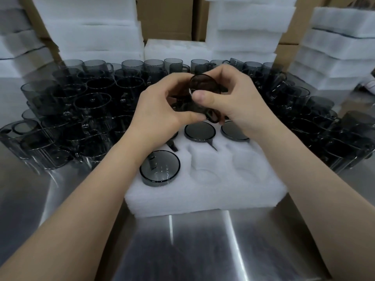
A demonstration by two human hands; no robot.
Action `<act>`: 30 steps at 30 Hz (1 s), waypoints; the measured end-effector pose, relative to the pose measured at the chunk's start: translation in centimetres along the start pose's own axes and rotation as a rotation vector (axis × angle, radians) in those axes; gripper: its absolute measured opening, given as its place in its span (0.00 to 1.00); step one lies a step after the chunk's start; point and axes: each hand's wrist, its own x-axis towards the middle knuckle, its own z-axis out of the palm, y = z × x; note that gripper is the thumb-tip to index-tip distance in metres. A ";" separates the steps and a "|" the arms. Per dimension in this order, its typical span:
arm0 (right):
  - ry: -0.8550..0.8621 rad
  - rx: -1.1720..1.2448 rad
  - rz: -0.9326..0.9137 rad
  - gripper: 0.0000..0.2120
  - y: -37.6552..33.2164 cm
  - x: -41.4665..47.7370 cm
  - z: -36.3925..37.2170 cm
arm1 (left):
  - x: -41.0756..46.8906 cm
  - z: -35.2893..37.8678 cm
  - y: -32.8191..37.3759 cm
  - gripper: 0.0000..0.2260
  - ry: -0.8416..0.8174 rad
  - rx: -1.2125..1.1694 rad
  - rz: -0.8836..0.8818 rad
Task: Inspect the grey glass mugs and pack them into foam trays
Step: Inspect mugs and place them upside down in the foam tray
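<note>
Mug [199, 92] held tipped on its side above the tray [203, 199], left hand [160, 110] and right hand [233, 102] both curling fingers round it, likely to turn it for flaws. Packed mugs [160, 169] sit base-up in pockets; two front pockets wait. Steel table [182, 250] crowded with loose mugs [91, 102]; foam stacks [91, 27] and cartons [166, 17] behind
</note>
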 end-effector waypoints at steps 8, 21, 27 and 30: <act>0.137 0.159 0.044 0.09 0.0 0.2 0.5 | -0.1 0.1 0.1 0.27 0.017 0.051 0.049; 0.012 0.194 0.069 0.14 -0.2 -0.3 0.4 | -0.1 0.0 0.2 0.25 0.050 0.075 0.028; -0.055 0.313 0.094 0.15 -0.2 -0.4 0.4 | -0.2 0.0 0.3 0.22 0.130 -0.038 -0.021; 0.003 0.279 0.133 0.08 -0.2 -0.4 0.2 | -0.1 0.0 0.2 0.23 0.206 -0.071 -0.075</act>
